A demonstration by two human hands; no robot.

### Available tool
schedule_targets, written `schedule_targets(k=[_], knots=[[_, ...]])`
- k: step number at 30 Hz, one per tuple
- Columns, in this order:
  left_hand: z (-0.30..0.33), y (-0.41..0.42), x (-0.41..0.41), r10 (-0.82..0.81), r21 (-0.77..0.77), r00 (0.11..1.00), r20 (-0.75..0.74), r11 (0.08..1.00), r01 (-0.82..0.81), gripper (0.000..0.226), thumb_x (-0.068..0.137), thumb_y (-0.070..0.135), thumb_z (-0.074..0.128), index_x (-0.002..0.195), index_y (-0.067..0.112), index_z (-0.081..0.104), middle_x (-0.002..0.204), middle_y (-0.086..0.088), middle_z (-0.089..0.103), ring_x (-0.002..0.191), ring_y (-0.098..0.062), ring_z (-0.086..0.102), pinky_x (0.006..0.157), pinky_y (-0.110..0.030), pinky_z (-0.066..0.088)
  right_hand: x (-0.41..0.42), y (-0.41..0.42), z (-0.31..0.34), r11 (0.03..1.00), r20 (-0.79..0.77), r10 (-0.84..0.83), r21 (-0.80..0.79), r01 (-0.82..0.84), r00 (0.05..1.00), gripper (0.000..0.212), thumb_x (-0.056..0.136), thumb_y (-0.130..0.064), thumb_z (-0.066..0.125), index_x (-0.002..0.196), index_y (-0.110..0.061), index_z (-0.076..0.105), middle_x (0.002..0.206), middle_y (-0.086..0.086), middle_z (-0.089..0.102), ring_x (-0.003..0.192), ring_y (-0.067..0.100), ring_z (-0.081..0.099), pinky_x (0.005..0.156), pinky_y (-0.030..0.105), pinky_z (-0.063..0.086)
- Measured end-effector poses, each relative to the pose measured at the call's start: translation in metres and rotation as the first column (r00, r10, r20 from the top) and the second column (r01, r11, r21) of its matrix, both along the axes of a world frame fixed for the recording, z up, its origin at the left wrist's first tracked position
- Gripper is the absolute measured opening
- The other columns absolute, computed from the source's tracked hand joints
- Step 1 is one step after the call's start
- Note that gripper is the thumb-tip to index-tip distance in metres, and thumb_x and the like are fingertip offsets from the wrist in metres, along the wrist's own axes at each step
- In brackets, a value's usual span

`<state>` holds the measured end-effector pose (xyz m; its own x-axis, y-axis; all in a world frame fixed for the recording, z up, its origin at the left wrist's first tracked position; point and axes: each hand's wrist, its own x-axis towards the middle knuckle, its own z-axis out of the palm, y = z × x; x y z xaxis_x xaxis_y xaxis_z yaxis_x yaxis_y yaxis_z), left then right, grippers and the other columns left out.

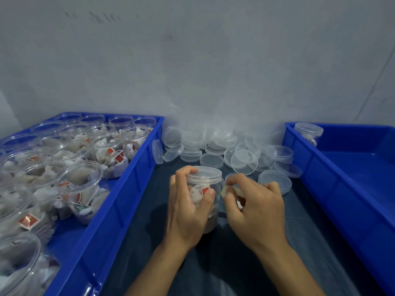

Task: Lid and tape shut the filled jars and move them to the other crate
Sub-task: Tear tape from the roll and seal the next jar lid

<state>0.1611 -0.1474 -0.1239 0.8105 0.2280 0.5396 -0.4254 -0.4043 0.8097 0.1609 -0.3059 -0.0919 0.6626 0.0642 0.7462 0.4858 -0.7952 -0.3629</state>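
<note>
A long run of work remains at this packing station: out beyond the left hand (188, 208), the left crate (136, 167) is crowded with open filled jars (81, 182), none of them visibly lidded, each stuffed with pale sachets bearing red tags. The left hand wraps its curled fingers and thumb around the one jar (204, 189) now in progress, holding it upright on the dark counter (299, 242) between the two hands, its clear lid (204, 173) already seated on top. Just to the right of that jar, the right hand (254, 210) has its fingertips drawn together at the jar's upper side, pinching what appears to be a small piece of clear tape (224, 191); whether the strip is already stuck to the jar cannot be made out. Beyond both hands, against the wall, lies a loose pile of spare lids (230, 150), enough for many more jars. Farther off, past the right hand, the right crate (342, 189) holds a single lidded jar (308, 132) in its far corner, the only finished piece in view. By that count the job has barely begun: one jar delivered, a second capped and at the taping stage, and the full crate on the far side of the left hand yet to be worked through.
</note>
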Motion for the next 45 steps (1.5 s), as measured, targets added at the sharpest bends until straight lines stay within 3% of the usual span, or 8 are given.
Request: schedule_targets(k=[8,10,13,15,24,30,37,45], knots=[[0.0038,0.0043,0.0006,0.022,-0.015,0.999,-0.035,1.0,-0.023,0.049,0.085,0.057,0.057,0.13,0.046,0.043,0.127,0.004,0.054,0.105,-0.013,0.065,0.089,-0.039,0.056,0.0056,-0.0022,-0.0056,0.999,0.095,0.041,0.026,-0.043,0.995,0.005,0.089,-0.029,0.065,0.092,-0.033,0.063,0.074,-0.014,0.068,0.063,0.007,0.054,0.073,0.04,0.038],[0.0048,0.0039,-0.0008,0.013,-0.006,0.999,-0.031,1.0,-0.013,0.05,0.084,0.058,0.057,0.13,0.046,0.044,0.126,0.005,0.053,0.106,-0.009,0.064,0.09,-0.032,0.055,0.0052,-0.0024,-0.0051,0.998,0.107,0.055,0.0,-0.055,0.993,0.004,0.091,-0.03,0.065,0.092,-0.033,0.063,0.075,-0.012,0.068,0.065,0.009,0.058,0.072,0.042,0.038],[0.0057,0.0026,-0.003,0.008,0.031,1.0,-0.009,1.0,-0.007,0.052,0.084,0.061,0.06,0.131,0.046,0.044,0.127,0.008,0.051,0.109,0.0,0.059,0.085,-0.008,0.045,0.0049,-0.0017,-0.0039,0.998,0.122,0.055,-0.032,-0.052,0.991,0.003,0.092,-0.031,0.067,0.09,-0.032,0.064,0.075,-0.012,0.068,0.065,0.011,0.061,0.071,0.043,0.038],[0.0061,0.0015,-0.0039,0.006,0.051,1.0,-0.013,0.999,-0.005,0.055,0.082,0.066,0.064,0.13,0.048,0.043,0.125,0.015,0.048,0.108,0.004,0.058,0.082,-0.004,0.042,0.0047,-0.0018,-0.0037,0.999,0.133,0.04,-0.039,-0.035,0.99,0.005,0.092,-0.032,0.069,0.09,-0.031,0.065,0.075,-0.012,0.068,0.063,0.011,0.06,0.07,0.042,0.037],[0.0066,-0.0022,-0.0042,0.044,0.085,0.999,0.017,0.995,-0.045,0.051,0.082,0.071,0.066,0.125,0.06,0.039,0.123,0.02,0.046,0.107,0.008,0.058,0.081,-0.004,0.044,0.0056,-0.0026,-0.0053,0.999,0.151,0.003,-0.052,0.005,0.989,0.007,0.092,-0.033,0.071,0.089,-0.03,0.066,0.072,-0.011,0.068,0.061,0.013,0.061,0.07,0.043,0.038],[0.0073,-0.0034,-0.0029,0.065,0.069,0.998,-0.001,0.996,-0.065,0.054,0.081,0.074,0.065,0.126,0.052,0.043,0.121,0.02,0.048,0.105,0.007,0.058,0.081,-0.005,0.044,0.0046,-0.0011,-0.0033,0.998,0.179,0.001,-0.069,0.011,0.984,0.007,0.093,-0.031,0.071,0.087,-0.028,0.068,0.069,-0.01,0.067,0.06,0.014,0.061,0.07,0.042,0.036],[0.0088,-0.0041,-0.0021,0.074,0.051,0.997,-0.02,0.996,-0.073,0.044,0.081,0.074,0.063,0.117,0.065,0.039,0.12,0.022,0.049,0.105,0.008,0.058,0.076,-0.005,0.044,0.0061,-0.0016,-0.0048,0.997,0.219,0.003,-0.078,0.014,0.976,0.011,0.095,-0.034,0.071,0.086,-0.028,0.068,0.07,-0.011,0.067,0.059,0.014,0.06,0.069,0.04,0.035],[0.0049,-0.0018,0.0019,0.081,0.032,0.996,-0.038,0.996,-0.08,0.041,0.086,0.069,0.058,0.121,0.052,0.044,0.118,0.014,0.058,0.097,-0.004,0.067,0.075,-0.016,0.05,0.006,-0.0004,-0.0053,0.995,0.216,-0.002,-0.098,0.024,0.976,0.016,0.099,-0.038,0.066,0.086,-0.028,0.067,0.07,-0.011,0.066,0.06,0.015,0.059,0.07,0.038,0.033]])
